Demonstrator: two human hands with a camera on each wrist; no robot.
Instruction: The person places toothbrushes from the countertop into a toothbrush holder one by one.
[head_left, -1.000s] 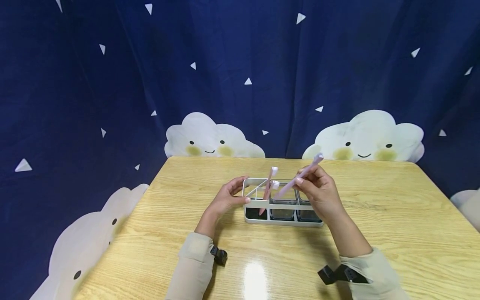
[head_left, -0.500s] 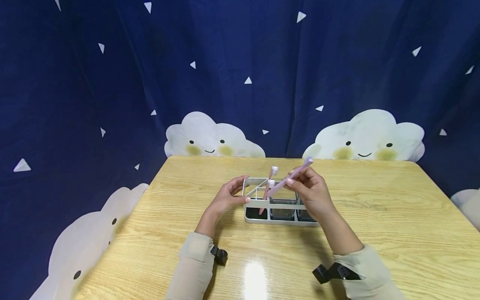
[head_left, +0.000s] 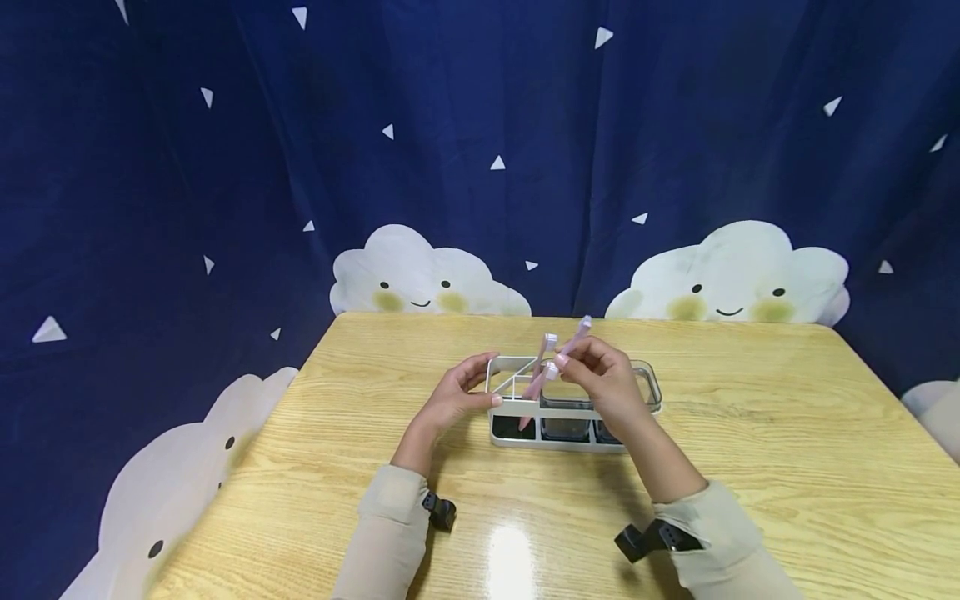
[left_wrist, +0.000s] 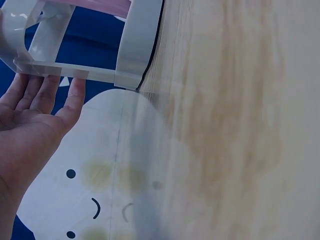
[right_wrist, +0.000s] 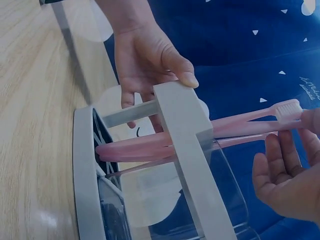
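A white toothbrush holder [head_left: 517, 407] stands on the table. My left hand [head_left: 457, 392] holds its left end, thumb on the front rail and fingers behind. In the left wrist view, the fingertips touch the holder's end frame [left_wrist: 95, 73]. Two pink toothbrushes [head_left: 539, 357] lean in the left compartment, heads up. My right hand [head_left: 611, 385] pinches a pale purple toothbrush [head_left: 576, 336] near its head. Its handle slants down among the other brushes into that compartment in the right wrist view, where the holder's upper rail [right_wrist: 187, 145] crosses in front.
Clear dark-tinted cups [head_left: 564, 428] sit in the holder's middle and right compartments; my right hand partly covers the right one. The wooden table [head_left: 787, 433] extends around the holder. A dark blue curtain [head_left: 450, 100] with cloud figures hangs behind.
My right hand has moved left and carried the pale purple toothbrush from above the middle cup to the left compartment, the brush now steeper and lower. My left hand has stayed put.
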